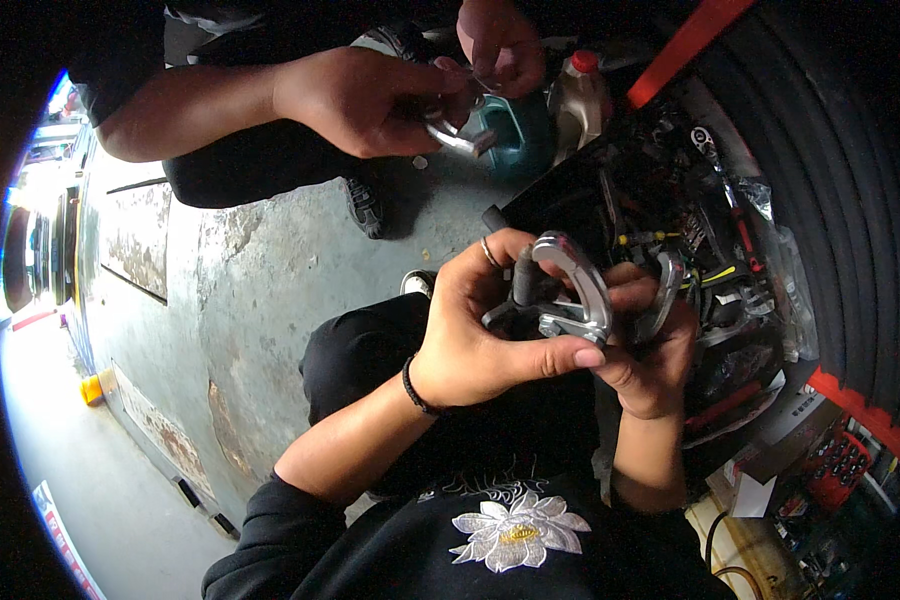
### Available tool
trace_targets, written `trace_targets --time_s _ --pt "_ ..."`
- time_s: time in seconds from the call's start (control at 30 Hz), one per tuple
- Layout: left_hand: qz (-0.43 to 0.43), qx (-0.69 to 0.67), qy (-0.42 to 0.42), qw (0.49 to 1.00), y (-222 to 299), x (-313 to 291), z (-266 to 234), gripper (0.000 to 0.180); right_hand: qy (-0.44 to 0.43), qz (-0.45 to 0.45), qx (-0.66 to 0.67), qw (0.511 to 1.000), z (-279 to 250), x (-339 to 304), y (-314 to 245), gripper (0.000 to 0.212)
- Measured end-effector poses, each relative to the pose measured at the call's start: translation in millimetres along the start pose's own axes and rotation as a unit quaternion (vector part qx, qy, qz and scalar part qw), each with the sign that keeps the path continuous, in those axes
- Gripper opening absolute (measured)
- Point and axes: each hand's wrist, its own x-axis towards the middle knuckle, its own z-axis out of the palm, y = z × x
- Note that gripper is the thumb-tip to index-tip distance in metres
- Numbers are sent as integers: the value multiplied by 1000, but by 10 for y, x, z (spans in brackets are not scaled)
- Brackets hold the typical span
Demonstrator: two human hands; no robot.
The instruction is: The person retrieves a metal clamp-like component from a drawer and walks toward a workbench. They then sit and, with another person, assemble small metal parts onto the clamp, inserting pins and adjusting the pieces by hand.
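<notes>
In front of my chest, my left hand (475,345) is closed around a silvery metal claw tool (595,290) with curved jaws and a dark stud at its middle. My left thumb presses along its near side, and a ring and a dark bracelet show on this hand and wrist. My right hand (660,355) is closed on the right side, its fingers around another curved metal jaw (665,295). Whether that jaw is joined to the same tool I cannot tell. Across from me, another person's hand (360,100) holds a similar curved metal piece (455,137), with their second hand (500,45) close by.
Beyond my hands stand a teal jug (520,135) and a beige jug (582,100) with a red cap. Right of me lies a heap of tools, including a red-handled ratchet (738,220) and a screwdriver (650,238). Stacked tyres (820,200) line the right side.
</notes>
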Motion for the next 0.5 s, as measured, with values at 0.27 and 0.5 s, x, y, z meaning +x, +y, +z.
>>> trace_targets --time_s 0.27,0.5 --pt "-30 -52 -41 997 -14 -3 -73 44 -25 69 141 987 21 9 7 28" --pt "-32 -100 -58 993 -24 7 -91 45 -35 68 115 990 44 51 -29 25"
